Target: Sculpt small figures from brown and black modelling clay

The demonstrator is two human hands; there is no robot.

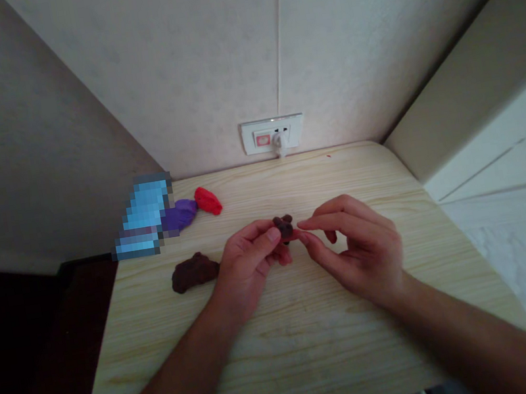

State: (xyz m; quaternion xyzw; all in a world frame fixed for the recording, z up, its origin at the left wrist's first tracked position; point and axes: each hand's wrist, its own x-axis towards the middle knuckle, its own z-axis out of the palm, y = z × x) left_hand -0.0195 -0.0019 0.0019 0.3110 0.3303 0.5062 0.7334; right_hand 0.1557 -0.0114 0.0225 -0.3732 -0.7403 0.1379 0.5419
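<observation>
A small dark brown clay figure point(286, 228) with rounded knobs on top is pinched between the thumb and fingers of my left hand point(247, 259), above the table. My right hand point(360, 245) is close on its right side, thumb and forefinger drawn together near the figure. Whether a tiny bit sits between those fingertips is too small to make out. Beside my left wrist, a larger lump of dark brown clay point(194, 272) lies on the table, its right end partly covered by the hand.
Farther back on the wood-grain table point(319, 361) lie a purple clay lump point(181, 215) and a red clay lump point(208, 201). A blurred-out blue rectangle point(143, 216) is at the left edge. A wall socket point(251, 137) holds a plug point(279, 144) behind the table.
</observation>
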